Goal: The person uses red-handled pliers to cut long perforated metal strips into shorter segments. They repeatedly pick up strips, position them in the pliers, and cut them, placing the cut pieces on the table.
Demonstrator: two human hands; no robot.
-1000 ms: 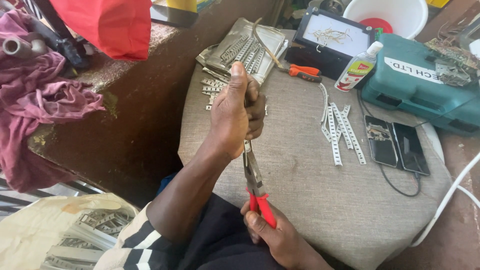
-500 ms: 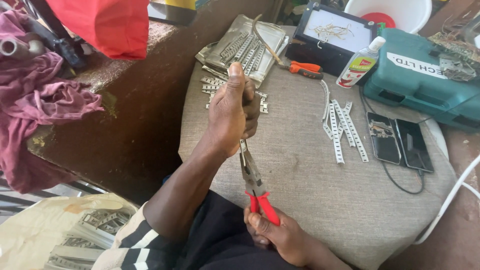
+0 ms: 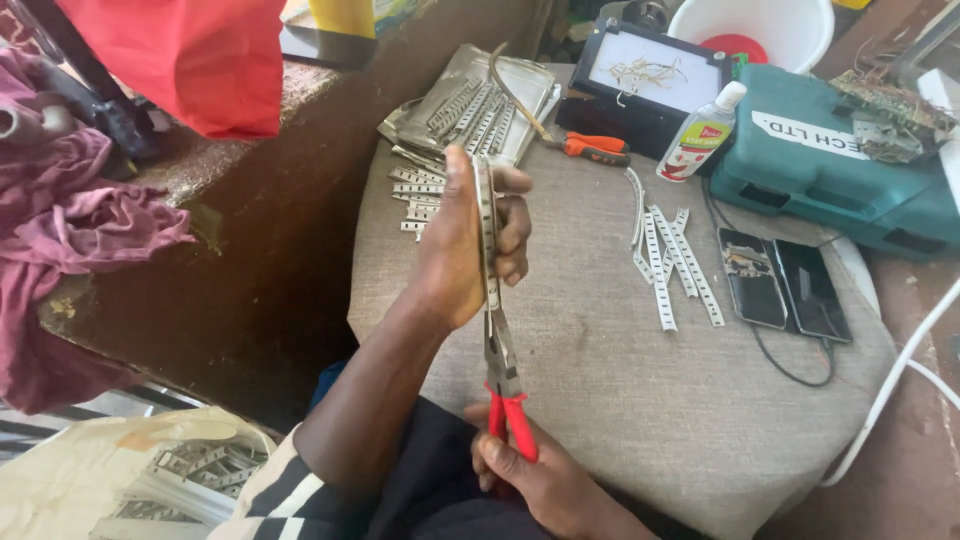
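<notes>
My left hand (image 3: 470, 245) holds a thin perforated metal strip (image 3: 487, 215) upright above the grey cushioned stool top (image 3: 620, 400). My right hand (image 3: 545, 480) grips red-handled pliers (image 3: 505, 385) low at the near edge. The pliers' jaws point up and meet the lower end of the strip, just under my left palm.
More metal strips (image 3: 672, 262) lie on the stool's right half, others (image 3: 418, 190) at its far left by a grey packet (image 3: 480, 105). An orange-handled screwdriver (image 3: 585, 147), small bottle (image 3: 702, 133), teal tool case (image 3: 830, 160) and two phones (image 3: 785, 290) sit beyond. A brown ledge (image 3: 250, 230) stands left.
My left hand has shifted slightly with the strip, and the view has moved. The pliers stay at the strip's lower end.
</notes>
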